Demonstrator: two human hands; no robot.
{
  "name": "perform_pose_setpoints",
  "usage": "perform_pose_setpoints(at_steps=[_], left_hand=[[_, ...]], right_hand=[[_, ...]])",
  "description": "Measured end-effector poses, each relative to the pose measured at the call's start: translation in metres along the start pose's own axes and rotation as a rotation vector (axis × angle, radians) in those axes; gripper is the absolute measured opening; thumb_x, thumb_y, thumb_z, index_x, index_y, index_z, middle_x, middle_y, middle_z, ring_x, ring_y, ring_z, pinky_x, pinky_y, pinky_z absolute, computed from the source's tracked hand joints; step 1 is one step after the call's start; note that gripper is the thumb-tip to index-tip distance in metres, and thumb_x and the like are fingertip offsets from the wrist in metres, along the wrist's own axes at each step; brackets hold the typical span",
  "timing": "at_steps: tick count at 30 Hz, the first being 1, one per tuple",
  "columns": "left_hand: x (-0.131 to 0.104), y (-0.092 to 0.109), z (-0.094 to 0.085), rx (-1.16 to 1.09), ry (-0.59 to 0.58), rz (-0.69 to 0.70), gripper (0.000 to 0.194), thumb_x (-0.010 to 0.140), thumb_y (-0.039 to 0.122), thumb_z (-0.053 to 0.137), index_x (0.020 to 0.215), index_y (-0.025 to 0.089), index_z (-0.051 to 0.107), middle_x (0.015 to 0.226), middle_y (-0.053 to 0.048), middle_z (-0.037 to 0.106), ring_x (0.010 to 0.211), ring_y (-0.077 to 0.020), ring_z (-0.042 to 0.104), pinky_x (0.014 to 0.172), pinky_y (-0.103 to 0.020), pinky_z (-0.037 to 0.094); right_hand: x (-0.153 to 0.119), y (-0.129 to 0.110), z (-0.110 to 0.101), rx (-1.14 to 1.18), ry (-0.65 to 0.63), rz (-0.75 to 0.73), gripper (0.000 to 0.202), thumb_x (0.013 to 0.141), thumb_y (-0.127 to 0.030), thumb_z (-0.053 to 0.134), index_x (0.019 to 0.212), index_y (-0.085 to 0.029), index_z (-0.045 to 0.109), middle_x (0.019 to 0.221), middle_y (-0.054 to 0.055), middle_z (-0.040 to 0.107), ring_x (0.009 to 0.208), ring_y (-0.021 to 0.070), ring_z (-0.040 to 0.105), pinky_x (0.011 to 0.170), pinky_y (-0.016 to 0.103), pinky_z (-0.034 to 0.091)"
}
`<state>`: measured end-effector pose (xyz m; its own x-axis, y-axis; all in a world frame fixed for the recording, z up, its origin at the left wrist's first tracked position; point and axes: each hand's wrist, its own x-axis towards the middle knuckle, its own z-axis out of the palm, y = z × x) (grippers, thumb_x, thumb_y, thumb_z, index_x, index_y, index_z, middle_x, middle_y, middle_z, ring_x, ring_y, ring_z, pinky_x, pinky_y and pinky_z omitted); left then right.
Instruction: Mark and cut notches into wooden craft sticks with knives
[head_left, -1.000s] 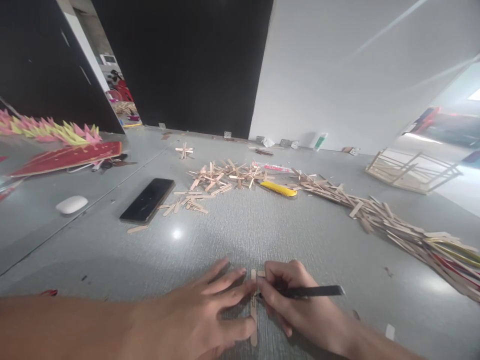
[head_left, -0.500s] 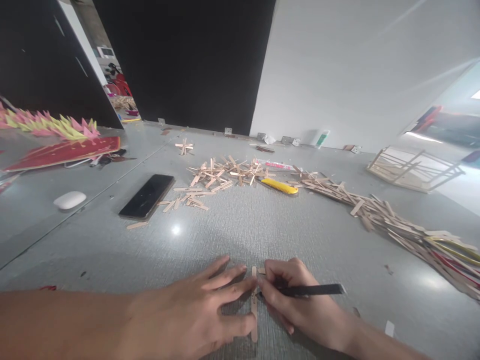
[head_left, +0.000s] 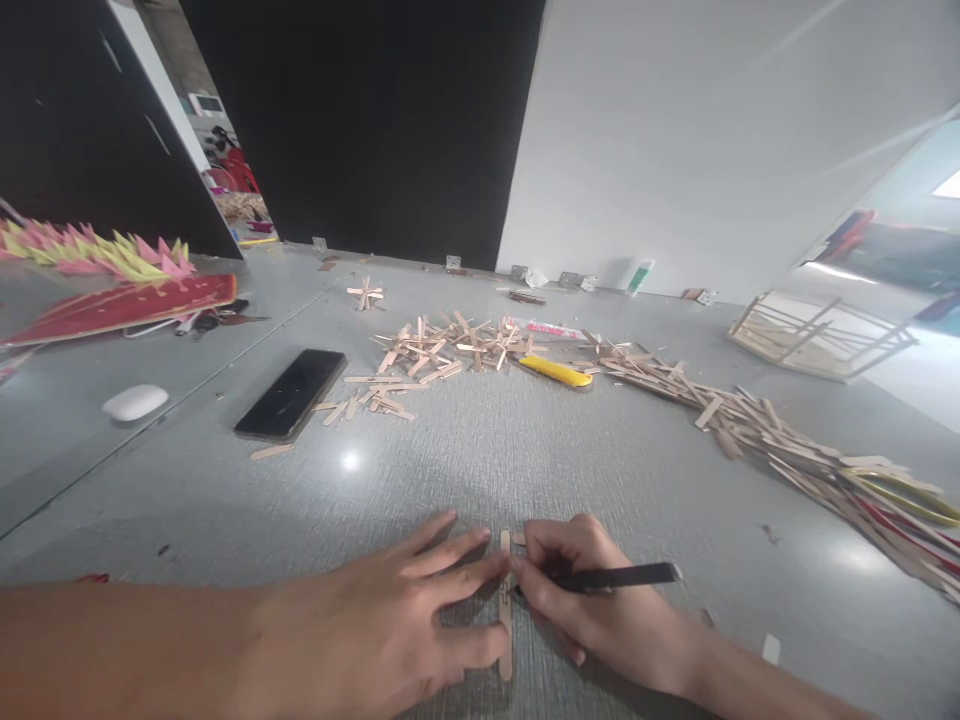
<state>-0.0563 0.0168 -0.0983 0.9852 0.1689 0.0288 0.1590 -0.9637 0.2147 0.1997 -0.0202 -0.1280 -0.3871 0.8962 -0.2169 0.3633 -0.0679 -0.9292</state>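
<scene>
A wooden popsicle stick point(head_left: 505, 640) lies upright in the view on the grey table, with dark line marks near its middle. My left hand point(head_left: 405, 610) rests flat with fingers spread, its index finger and thumb pressing on the stick's left side. In my right hand point(head_left: 600, 600) a black pen point(head_left: 626, 576) is pinched, its tip at the stick's right edge by the marks. The end of another popsicle stick point(head_left: 518, 539) shows beside my right fingers; the rest of it is hidden.
Popsicle sticks point(head_left: 420, 350) lie scattered ahead, with a yellow box cutter point(head_left: 556, 371) beside them. More sticks point(head_left: 750, 425) stretch to the right, near scissors point(head_left: 900, 495). A phone point(head_left: 291, 393), a white case point(head_left: 136, 402) and a red board point(head_left: 127, 310) lie leftward. A stick frame point(head_left: 821, 335) stands right.
The view has shifted slightly, so everything sits a little further left. Both hands keep nearly the same pose, and the pen tip stays at the marks on the stick.
</scene>
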Motion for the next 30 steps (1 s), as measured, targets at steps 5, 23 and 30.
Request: perform_pose_setpoints(at_steps=[5,23,30], left_hand=[[-0.0002,0.0001,-0.0007,-0.015,0.038,0.004,0.028,0.108,0.027,0.05,0.134,0.025,0.059,0.155,-0.015,0.052,0.149,-0.0342,0.044,0.122,-0.055,0.037],[0.0008,0.0016,-0.0028,-0.037,0.096,0.002,0.024,0.105,0.028,0.058,0.129,0.026,0.063,0.159,-0.011,0.048,0.147,-0.0321,0.047,0.123,-0.051,0.036],[0.0009,-0.0033,0.0045,0.02,0.215,-0.069,0.035,0.099,0.005,0.049,0.131,0.013,0.06,0.13,-0.016,0.067,0.122,-0.0299,0.062,0.108,-0.046,0.05]], right_hand=[[0.0006,-0.002,0.0005,0.014,0.012,0.007,0.047,0.095,-0.048,0.069,0.067,-0.023,0.041,0.048,-0.01,0.041,0.035,0.0054,0.042,0.034,0.017,0.027],[0.0008,-0.0054,0.0005,0.101,0.037,0.016,0.044,0.094,-0.043,0.071,0.067,-0.023,0.042,0.047,-0.01,0.046,0.034,0.0055,0.041,0.036,0.018,0.029],[0.0029,-0.0076,-0.0002,0.161,0.056,0.031,0.047,0.094,-0.048,0.071,0.066,-0.023,0.041,0.051,-0.007,0.054,0.035,0.0048,0.042,0.035,0.017,0.028]])
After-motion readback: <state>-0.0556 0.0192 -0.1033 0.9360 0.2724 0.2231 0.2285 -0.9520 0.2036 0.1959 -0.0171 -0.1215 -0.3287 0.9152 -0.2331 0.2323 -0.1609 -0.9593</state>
